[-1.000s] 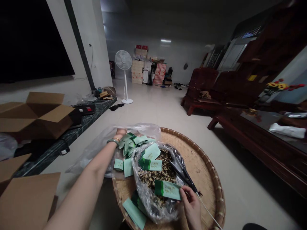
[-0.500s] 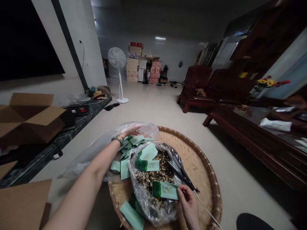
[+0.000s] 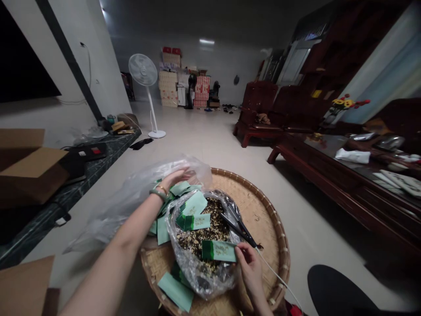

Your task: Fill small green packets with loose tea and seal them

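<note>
My right hand (image 3: pixel 250 265) pinches the right end of a small green paper packet (image 3: pixel 222 252) with golden writing, over an open clear plastic bag (image 3: pixel 210 285) of dark and pale dried flakes (image 3: pixel 192 241). More green packets (image 3: pixel 195 204) lie on that bag's left side. My left hand (image 3: pixel 176 177), a bangle at its wrist, stretches out over a pile of packets (image 3: pixel 180 188), its fingers extended by a large translucent bag (image 3: pixel 141 180). Resting on the flakes bag's right edge is a black corded tool (image 3: pixel 243 230) with two long arms, like a hair straightener.
A round woven bamboo tray (image 3: pixel 283 237) holds everything, with two more packets (image 3: pixel 177 292) at its near left. Cardboard boxes (image 3: pixel 33 184) stand left, a white fan (image 3: pixel 143 70) ahead, and a dark wooden table (image 3: pixel 305 175) right. A black round seat (image 3: pixel 338 292) sits lower right.
The view has shifted, so the scene sits further left. My left hand has reached slightly farther over the packet pile toward the translucent bag. My right hand keeps holding its packet.
</note>
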Motion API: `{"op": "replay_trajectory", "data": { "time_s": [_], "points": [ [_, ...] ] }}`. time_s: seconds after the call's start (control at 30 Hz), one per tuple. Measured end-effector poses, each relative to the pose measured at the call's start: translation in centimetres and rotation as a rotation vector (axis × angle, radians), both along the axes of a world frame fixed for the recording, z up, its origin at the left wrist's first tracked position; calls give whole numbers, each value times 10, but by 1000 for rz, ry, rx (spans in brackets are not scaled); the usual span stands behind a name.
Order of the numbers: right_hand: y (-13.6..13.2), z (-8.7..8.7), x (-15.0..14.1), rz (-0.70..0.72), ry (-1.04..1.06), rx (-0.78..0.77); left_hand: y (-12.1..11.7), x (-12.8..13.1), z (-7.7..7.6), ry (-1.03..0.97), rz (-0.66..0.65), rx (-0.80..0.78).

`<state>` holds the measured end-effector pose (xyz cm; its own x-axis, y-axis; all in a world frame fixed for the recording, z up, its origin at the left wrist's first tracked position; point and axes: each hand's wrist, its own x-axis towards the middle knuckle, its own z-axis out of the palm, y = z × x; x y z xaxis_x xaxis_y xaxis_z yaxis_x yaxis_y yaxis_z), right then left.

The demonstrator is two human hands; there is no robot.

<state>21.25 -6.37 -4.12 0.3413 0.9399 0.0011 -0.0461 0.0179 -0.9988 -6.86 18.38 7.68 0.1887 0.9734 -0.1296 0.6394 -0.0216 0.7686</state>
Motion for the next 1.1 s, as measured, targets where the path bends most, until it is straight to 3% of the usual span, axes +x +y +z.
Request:
{"op": "replay_trajectory", "data": {
  "time_s": [0.13,0.2,0.3,0.4,0.53,0.83,0.93,1.1],
  "points": [
    [3,5,0,1,-25,16,-67,-9,-8,-16,-6,22],
    [7,11,-2,35,-61,29,-107,-5,-12,-93,-12,118],
    [17,25,-9,137,-92,62,-163,17,-22,-202,-122,37],
    [26,37,-19,212,-165,150,-199,46,-34,-152,-173,36],
    [32,43,-31,194,-360,331,-214,69,-50,-195,-88,-1],
    [24,32,-39,81,-739,701,-221,76,-66,-406,83,11],
    [23,30,-38,95,-757,711,-224,80,-69,-453,91,-12],
    [22,28,-35,75,-632,543,-226,81,-76,-400,53,18]
  ]
}}
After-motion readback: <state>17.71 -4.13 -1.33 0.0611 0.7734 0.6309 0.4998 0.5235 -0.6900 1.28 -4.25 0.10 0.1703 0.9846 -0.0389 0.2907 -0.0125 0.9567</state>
